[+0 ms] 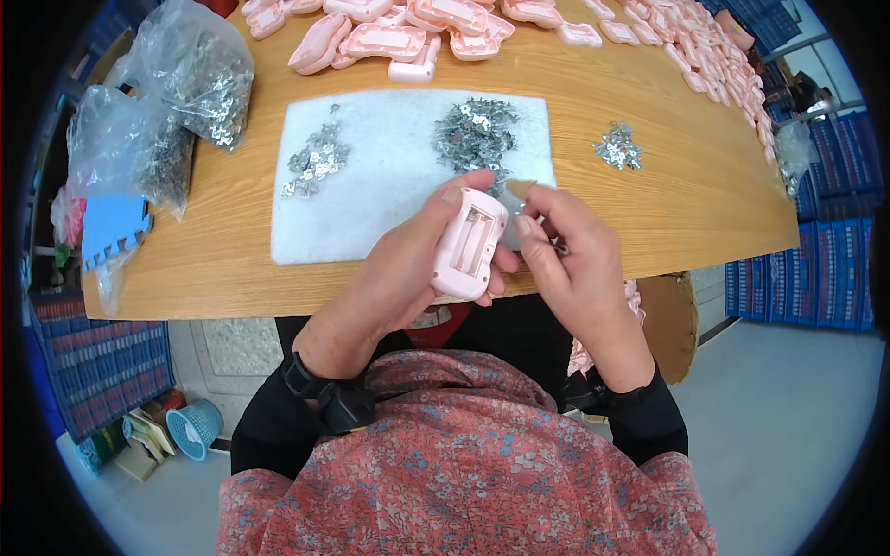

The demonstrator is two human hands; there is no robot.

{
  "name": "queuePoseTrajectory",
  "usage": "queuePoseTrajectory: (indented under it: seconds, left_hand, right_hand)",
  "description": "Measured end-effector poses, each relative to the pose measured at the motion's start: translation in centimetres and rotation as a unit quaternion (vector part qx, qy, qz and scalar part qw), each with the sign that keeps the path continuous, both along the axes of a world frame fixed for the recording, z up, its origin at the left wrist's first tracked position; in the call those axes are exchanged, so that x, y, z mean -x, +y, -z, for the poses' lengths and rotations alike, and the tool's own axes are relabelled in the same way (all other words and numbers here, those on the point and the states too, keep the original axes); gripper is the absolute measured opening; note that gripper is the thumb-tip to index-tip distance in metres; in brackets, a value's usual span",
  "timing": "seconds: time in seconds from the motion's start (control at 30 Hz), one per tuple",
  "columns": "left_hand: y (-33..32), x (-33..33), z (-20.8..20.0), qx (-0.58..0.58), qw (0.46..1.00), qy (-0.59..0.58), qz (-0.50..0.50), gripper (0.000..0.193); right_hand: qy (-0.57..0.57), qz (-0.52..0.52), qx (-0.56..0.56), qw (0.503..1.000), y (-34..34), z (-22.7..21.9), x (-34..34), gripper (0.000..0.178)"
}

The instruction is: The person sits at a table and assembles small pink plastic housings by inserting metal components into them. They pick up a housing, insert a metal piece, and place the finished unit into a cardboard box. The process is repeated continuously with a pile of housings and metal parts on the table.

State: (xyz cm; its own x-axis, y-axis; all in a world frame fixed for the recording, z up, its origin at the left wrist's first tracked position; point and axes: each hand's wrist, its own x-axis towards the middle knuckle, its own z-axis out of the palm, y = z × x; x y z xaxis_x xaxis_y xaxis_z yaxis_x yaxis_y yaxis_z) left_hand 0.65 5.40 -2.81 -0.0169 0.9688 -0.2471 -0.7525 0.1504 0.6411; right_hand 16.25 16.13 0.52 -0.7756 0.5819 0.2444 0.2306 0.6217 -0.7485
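My left hand (408, 243) is closed around a pale pink plastic casing (448, 277), held above the table's front edge. The casing's open battery compartment faces up, and some metal shows inside it. Just right of the casing is my right hand (582, 264), its thumb and fingers drawn together. A small dark bit shows between those fingers, too small to name. A tan covering sits on one right fingertip. Beyond the hands, a pile of springy metal contacts (475, 134) and a looser heap of flat metal pieces (320, 159) lie on a white foam sheet (394, 199).
More pink casings (385, 42) are heaped along the far side of the wooden table (565, 93) and its right edge. A small metal heap (617, 146) lies right of the foam. Clear bags (211, 83) of metal parts stand at left, by a blue foam mat (111, 227).
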Motion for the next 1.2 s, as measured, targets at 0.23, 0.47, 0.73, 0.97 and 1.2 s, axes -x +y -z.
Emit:
queuePoseTrajectory:
  seconds: [0.23, 0.47, 0.73, 0.97, 1.2]
  left_hand:
    - [-0.8, -0.1, -1.1, -0.002, 0.984, 0.176, -0.018, 0.043]
    - [-1.1, 0.4, -2.0, -0.004, 0.897, 0.442, 0.028, 0.042]
    - [-0.5, -0.4, -1.3, -0.027, 0.897, 0.439, -0.046, 0.035]
    - [-0.6, 0.6, -1.8, 0.017, 0.996, -0.079, 0.035, 0.037]
    - [-1.2, 0.1, -1.3, 0.024, 0.981, -0.181, 0.070, 0.037]
  right_hand:
    - [0.020, -0.024, 0.427, 0.904, 1.0, -1.0, 0.0, 0.022]
    - [0.016, -0.013, 0.426, 0.905, 0.7, -0.4, -0.4, 0.017]
    - [0.032, -0.010, 0.464, 0.885, 0.3, -1.8, -0.5, 0.025]
    - [0.121, -0.026, 0.351, 0.928, 0.0, 0.9, -0.1, 0.033]
    - [0.049, -0.044, 0.306, 0.950, 0.6, 0.4, 0.4, 0.022]
